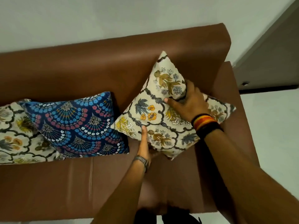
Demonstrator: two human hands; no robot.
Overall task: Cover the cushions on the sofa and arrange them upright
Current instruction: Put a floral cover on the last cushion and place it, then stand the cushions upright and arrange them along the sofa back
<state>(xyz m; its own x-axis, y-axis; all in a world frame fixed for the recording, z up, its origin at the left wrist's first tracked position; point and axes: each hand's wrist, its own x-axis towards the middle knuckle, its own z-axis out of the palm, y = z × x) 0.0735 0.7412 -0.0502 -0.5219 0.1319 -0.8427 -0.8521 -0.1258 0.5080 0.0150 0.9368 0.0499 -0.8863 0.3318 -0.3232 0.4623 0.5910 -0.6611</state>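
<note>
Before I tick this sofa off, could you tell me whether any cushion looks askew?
Yes. The held floral cushion is tilted corner-up like a diamond, with the left hand holding its lower edge and the right hand gripping its upper edge. The blue cushion overlaps the second floral cushion beside it.

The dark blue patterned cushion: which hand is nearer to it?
Left. The left hand is just right of the dark blue patterned cushion; the right hand, farther right, holds the cream floral cushion.
</note>
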